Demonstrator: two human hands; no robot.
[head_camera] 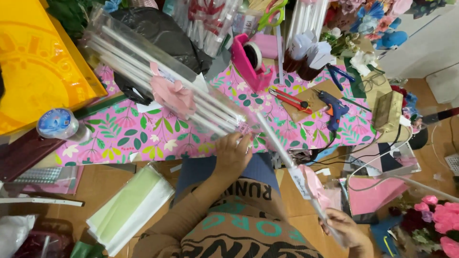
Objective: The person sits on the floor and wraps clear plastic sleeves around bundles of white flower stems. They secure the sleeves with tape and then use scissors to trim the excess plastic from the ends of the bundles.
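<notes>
A crowded counter (143, 131) under pink leaf-print paper leaves little free room: a clear sleeve of white sticks (158, 71) juts off its near edge. The left hand (233, 154), arm reaching forward, grips the sleeve's end. The right hand (348, 230), low by the body, clasps a single wrapped stick (291, 165) angled upward.

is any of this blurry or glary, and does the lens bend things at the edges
Head view: light is even and bright with only soft shadows; the clear bag of white sticks shows glare streaks along its plastic; the single stick and right hand are smeared with motion blur, the left hand is sharper; the wide lens bows the yellow board and the corners.
</notes>
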